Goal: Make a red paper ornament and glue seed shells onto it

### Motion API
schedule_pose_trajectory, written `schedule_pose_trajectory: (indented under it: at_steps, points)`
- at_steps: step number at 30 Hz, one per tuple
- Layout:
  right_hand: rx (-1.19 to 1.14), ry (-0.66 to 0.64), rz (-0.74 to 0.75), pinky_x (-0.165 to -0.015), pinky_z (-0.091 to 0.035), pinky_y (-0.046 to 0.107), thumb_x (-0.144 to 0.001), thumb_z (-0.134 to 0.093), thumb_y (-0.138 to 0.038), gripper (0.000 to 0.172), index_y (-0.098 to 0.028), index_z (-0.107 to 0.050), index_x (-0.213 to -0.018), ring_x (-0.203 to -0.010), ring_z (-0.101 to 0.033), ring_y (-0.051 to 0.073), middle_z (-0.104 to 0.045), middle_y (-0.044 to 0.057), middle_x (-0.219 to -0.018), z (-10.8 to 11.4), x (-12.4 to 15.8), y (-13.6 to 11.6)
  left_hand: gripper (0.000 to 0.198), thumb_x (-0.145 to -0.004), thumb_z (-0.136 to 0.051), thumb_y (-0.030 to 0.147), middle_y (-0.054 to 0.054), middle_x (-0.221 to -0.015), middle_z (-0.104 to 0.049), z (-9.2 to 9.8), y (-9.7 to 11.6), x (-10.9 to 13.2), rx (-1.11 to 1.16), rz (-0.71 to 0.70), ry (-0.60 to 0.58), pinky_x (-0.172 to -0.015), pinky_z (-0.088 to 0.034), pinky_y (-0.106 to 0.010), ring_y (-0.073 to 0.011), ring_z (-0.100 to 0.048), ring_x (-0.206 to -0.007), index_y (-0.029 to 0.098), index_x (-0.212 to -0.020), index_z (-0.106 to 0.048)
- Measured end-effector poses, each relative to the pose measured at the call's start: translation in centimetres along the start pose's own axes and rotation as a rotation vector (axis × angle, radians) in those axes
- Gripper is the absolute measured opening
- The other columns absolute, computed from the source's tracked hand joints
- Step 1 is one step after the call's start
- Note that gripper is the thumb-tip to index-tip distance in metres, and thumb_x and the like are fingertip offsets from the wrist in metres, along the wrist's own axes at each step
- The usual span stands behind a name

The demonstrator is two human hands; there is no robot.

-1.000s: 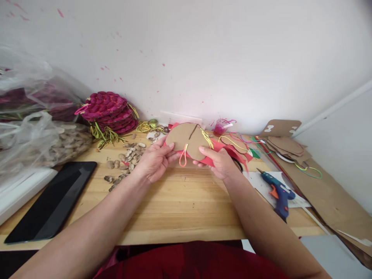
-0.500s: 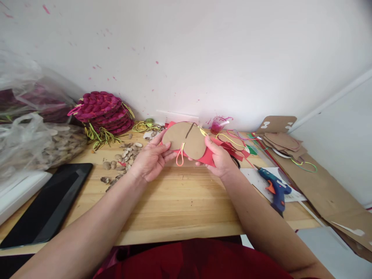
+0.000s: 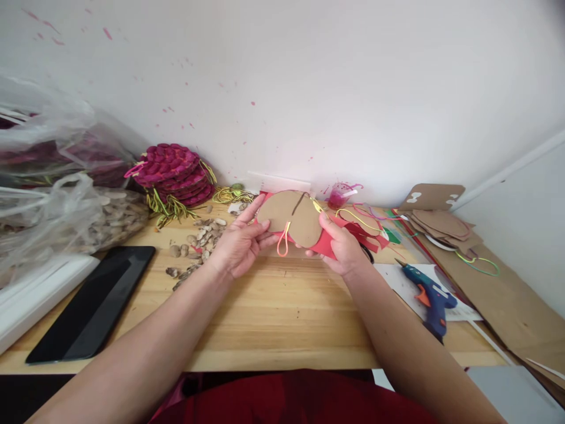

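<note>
Between my two hands is a heart-shaped cardboard cutout (image 3: 286, 215), with a sheet of red paper (image 3: 324, 244) behind it. A dark line marks the cardboard near its top. An orange loop of cord (image 3: 283, 243) hangs from its lower edge, and a yellow cord (image 3: 316, 205) shows at its right side. My left hand (image 3: 242, 241) grips the left end, thumb on the front face. My right hand (image 3: 342, 242) pinches the right end, with its thumb near the yellow cord. Both hands' other fingers are partly hidden behind the cardboard and paper.
Peanut shells (image 3: 205, 235) lie left of my hands. Behind them stands a stack of magenta shell-covered pieces (image 3: 172, 174). A black tablet (image 3: 95, 300) and a plastic bag of shells (image 3: 117, 215) are at left. At right are a blue glue gun (image 3: 428, 297) and cardboard pieces (image 3: 441, 227).
The whole scene has shifted slightly right and a little down in the view. Both hands keep the same hold on the cardboard and red paper.
</note>
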State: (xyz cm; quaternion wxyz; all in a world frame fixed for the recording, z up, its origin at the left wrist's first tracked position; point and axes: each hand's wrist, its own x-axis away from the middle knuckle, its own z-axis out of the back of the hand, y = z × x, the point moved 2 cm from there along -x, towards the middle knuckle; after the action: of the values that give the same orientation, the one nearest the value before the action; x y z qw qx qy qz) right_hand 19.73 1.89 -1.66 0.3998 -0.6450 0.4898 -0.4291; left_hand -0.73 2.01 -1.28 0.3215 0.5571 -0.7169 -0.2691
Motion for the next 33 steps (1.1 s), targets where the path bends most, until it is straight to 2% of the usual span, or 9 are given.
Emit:
schedule_pose_trajectory:
  at_steps: [5, 10, 17, 22, 28, 33]
  points:
    - [-0.029, -0.004, -0.014, -0.044, -0.054, 0.025, -0.092, -0.066, -0.054, 0.037, -0.022, -0.073, -0.110, -0.068, -0.076, 0.022, -0.081, 0.009, -0.100, -0.09, 0.01, 0.00, 0.083, -0.086, -0.062, -0.002, 0.000, -0.088, -0.078, -0.10, -0.01, 0.12, -0.003, -0.025, -0.027, -0.075, -0.068, -0.028, -0.0132, -0.078, -0.073, 0.033, -0.159, -0.040]
    - [0.005, 0.009, 0.022, -0.045, -0.054, 0.025, -0.088, -0.073, -0.052, 0.036, -0.023, -0.073, -0.111, -0.074, -0.077, 0.024, -0.081, 0.008, -0.095, -0.04, 0.13, -0.05, 0.080, -0.085, -0.063, -0.002, 0.002, -0.078, -0.075, -0.01, -0.09, 0.12, 0.020, -0.039, -0.038, -0.070, -0.067, -0.025, -0.0121, -0.076, -0.068, 0.031, -0.156, -0.046]
    - [-0.037, 0.017, 0.005, -0.044, -0.053, 0.025, -0.086, -0.072, -0.057, 0.041, -0.023, -0.073, -0.109, -0.078, -0.077, 0.025, -0.081, 0.009, -0.098, -0.19, 0.18, -0.16, 0.075, -0.084, -0.065, -0.001, -0.004, -0.107, -0.078, -0.26, 0.06, 0.33, 0.000, -0.025, -0.011, -0.076, -0.068, -0.030, -0.0165, -0.079, -0.081, 0.031, -0.151, -0.052]
    - [-0.027, 0.019, 0.032, -0.044, -0.053, 0.025, -0.086, -0.072, -0.058, 0.042, -0.024, -0.072, -0.111, -0.081, -0.078, 0.026, -0.081, 0.009, -0.100, -0.20, 0.05, -0.11, 0.077, -0.083, -0.068, 0.001, -0.004, -0.103, -0.078, -0.39, 0.11, 0.46, 0.006, -0.030, -0.020, -0.077, -0.068, -0.030, -0.0168, -0.079, -0.083, 0.031, -0.151, -0.052]
    - [-0.023, 0.043, 0.055, -0.043, -0.053, 0.026, -0.083, -0.075, -0.060, 0.044, -0.023, -0.072, -0.107, -0.078, -0.076, 0.025, -0.080, 0.009, -0.103, -0.03, -0.13, 0.12, 0.077, -0.083, -0.066, -0.001, 0.000, -0.089, -0.078, -0.36, 0.06, 0.51, 0.014, -0.052, -0.036, -0.074, -0.068, -0.028, -0.0134, -0.077, -0.074, 0.030, -0.152, -0.051]
    - [0.013, 0.053, 0.097, -0.048, -0.058, 0.026, -0.087, -0.073, -0.058, 0.039, -0.024, -0.075, -0.106, -0.084, -0.075, 0.024, -0.080, 0.007, -0.101, 0.15, -0.13, 0.32, 0.076, -0.085, -0.066, 0.000, -0.004, -0.106, -0.079, -0.37, 0.03, 0.42, 0.007, -0.041, -0.042, -0.079, -0.068, -0.030, -0.0169, -0.079, -0.084, 0.028, -0.153, -0.049]
